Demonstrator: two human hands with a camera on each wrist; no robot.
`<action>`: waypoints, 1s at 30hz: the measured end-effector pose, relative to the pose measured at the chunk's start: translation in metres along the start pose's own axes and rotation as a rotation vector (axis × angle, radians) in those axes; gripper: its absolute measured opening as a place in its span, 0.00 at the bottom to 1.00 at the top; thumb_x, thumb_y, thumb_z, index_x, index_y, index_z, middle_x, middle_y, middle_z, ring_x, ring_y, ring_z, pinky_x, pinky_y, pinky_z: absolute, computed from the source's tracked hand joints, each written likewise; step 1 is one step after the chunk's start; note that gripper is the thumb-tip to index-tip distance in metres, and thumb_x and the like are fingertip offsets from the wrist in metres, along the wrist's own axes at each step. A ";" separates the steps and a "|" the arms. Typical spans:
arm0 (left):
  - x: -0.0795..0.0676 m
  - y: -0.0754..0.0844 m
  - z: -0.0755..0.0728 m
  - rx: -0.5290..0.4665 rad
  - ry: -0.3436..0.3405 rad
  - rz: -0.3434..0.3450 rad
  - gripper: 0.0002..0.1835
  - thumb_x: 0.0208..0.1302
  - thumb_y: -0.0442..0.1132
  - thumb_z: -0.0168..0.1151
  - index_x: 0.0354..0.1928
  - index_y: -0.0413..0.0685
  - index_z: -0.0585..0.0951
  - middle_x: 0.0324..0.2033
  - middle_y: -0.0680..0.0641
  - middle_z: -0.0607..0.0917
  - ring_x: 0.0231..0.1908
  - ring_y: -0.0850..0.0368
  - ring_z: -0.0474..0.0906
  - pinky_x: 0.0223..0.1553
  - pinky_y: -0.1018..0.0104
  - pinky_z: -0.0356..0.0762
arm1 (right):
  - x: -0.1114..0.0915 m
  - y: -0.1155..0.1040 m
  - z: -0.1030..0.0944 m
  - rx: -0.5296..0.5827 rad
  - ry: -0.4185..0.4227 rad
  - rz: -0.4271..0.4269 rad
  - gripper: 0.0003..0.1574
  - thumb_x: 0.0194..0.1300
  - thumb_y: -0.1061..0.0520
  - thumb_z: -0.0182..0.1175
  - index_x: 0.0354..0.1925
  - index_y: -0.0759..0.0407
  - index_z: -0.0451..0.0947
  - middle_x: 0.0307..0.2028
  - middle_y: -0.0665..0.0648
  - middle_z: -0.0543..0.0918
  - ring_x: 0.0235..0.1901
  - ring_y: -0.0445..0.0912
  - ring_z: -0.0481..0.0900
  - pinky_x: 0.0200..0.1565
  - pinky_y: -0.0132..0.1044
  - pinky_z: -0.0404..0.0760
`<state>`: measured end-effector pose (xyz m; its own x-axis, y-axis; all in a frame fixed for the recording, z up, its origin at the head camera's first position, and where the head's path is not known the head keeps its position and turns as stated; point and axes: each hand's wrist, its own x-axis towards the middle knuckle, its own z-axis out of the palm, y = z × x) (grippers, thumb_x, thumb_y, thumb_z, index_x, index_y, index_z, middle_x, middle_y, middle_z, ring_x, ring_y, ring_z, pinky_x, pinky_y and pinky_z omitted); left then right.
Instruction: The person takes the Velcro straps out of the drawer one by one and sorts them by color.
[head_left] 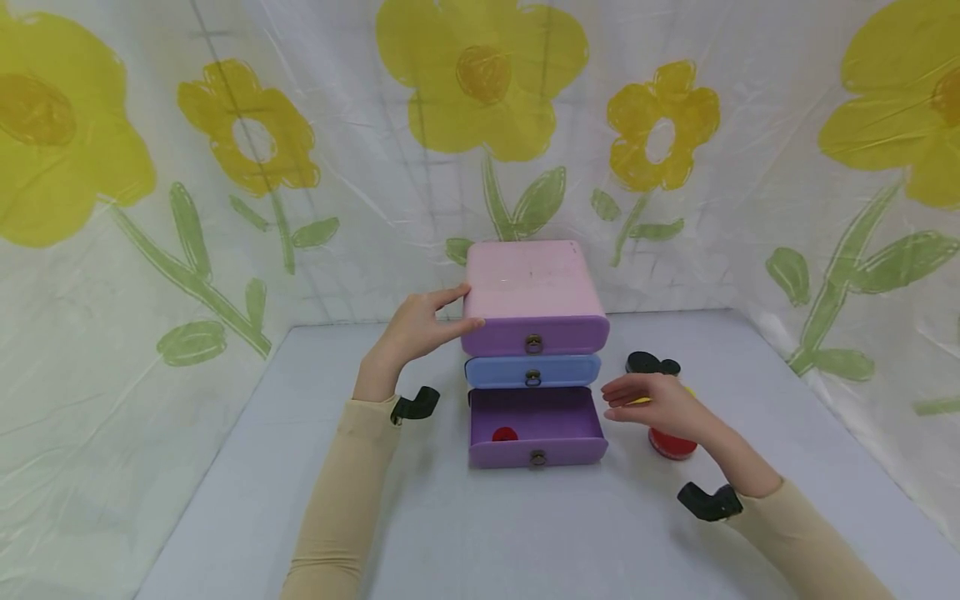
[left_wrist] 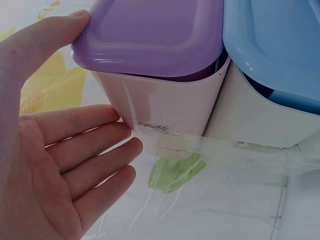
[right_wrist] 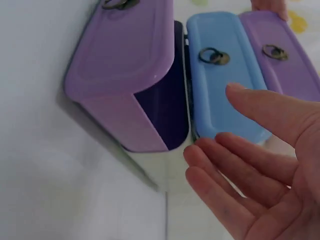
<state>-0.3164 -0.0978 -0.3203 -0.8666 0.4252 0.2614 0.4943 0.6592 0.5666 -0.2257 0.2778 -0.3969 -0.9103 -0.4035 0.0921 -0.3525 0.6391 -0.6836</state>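
Note:
A small cabinet [head_left: 532, 275] with a pale pink top stands on the table. Its top purple drawer [head_left: 495, 337] and middle blue drawer [head_left: 495, 372] are nearly flush, while the bottom purple drawer [head_left: 498, 455] is pulled out. Inside that drawer lies a small red round thing [head_left: 505, 434]. My left hand [head_left: 412, 329] touches the cabinet's upper left corner, thumb at the purple drawer front [left_wrist: 150, 35] and extended fingertips against the side. Holding nothing, my right hand [head_left: 667, 406] hovers right of the pulled-out drawer, fingers loosely extended in the right wrist view.
Behind the right hand are a red round object [head_left: 672, 446], a bit of something yellow [head_left: 689, 391] and black round shapes [head_left: 642, 362], partly hidden. A flowered curtain [head_left: 360, 250] hangs behind the white table [head_left: 480, 542].

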 end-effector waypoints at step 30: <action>0.000 0.001 0.000 0.003 0.007 -0.003 0.40 0.54 0.66 0.61 0.67 0.59 0.69 0.66 0.49 0.70 0.60 0.49 0.72 0.56 0.50 0.71 | 0.052 -0.019 0.059 0.108 -0.172 -0.140 0.23 0.59 0.54 0.67 0.49 0.67 0.79 0.44 0.64 0.84 0.43 0.49 0.85 0.43 0.34 0.82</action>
<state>-0.3160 -0.0970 -0.3197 -0.8685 0.4190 0.2647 0.4918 0.6624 0.5651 -0.2540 0.2059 -0.4218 -0.8008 -0.5944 0.0732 -0.4388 0.4992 -0.7472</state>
